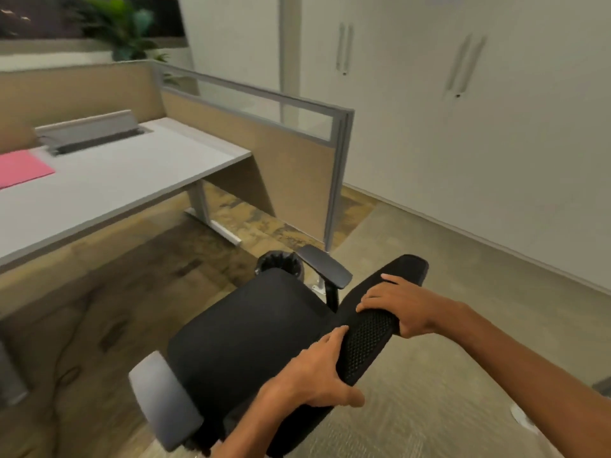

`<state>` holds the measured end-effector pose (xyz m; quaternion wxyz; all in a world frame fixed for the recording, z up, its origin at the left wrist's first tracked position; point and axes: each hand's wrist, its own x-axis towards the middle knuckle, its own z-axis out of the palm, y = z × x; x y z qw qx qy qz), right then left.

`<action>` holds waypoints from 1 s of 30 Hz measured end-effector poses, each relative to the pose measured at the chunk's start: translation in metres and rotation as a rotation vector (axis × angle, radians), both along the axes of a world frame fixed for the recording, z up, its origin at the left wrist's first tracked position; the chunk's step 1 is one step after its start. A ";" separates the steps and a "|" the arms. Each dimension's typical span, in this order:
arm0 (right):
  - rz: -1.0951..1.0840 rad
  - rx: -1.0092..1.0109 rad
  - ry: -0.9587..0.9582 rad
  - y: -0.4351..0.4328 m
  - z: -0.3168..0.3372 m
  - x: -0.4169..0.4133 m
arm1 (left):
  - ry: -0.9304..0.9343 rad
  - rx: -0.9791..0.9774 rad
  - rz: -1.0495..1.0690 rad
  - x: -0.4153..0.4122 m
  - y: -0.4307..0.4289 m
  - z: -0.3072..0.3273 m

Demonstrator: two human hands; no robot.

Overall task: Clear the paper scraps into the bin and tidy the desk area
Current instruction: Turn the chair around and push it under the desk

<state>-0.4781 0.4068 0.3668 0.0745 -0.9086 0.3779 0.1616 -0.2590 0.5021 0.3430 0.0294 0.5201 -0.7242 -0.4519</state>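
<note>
Chair [251, 338]: seat faces upper left, toward desk [139, 173].
Backrest [373, 322]: long axis diagonal, lower left to upper right.
Grip: left hand [317, 375] and right hand [403, 309] clamped on backrest.
Floor: carpet.

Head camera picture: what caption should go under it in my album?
Both hands, left hand and right hand, grip a black office chair's backrest beside the desk.

both arms reach forward from lower right, bare forearms. left hand [317, 371] nearer the body, fingers [332, 338] curled over the top, thumb wrapped below, clamped. right hand [401, 305] farther out, wrist bent, fingers draped over, gripping the same chair backrest [370, 332].
</note>
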 end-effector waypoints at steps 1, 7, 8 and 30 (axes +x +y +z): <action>0.035 0.000 -0.012 -0.003 -0.001 -0.001 | -0.006 0.004 0.033 -0.002 0.001 0.001; 0.148 -0.041 -0.068 -0.009 -0.013 -0.003 | -0.187 -0.113 0.182 -0.020 0.019 0.008; 0.163 -0.059 -0.090 -0.009 -0.014 -0.004 | -0.223 -0.152 0.224 -0.025 0.024 0.008; 0.371 -0.169 -0.282 -0.024 -0.019 0.015 | -0.528 -0.370 0.553 -0.030 0.057 0.000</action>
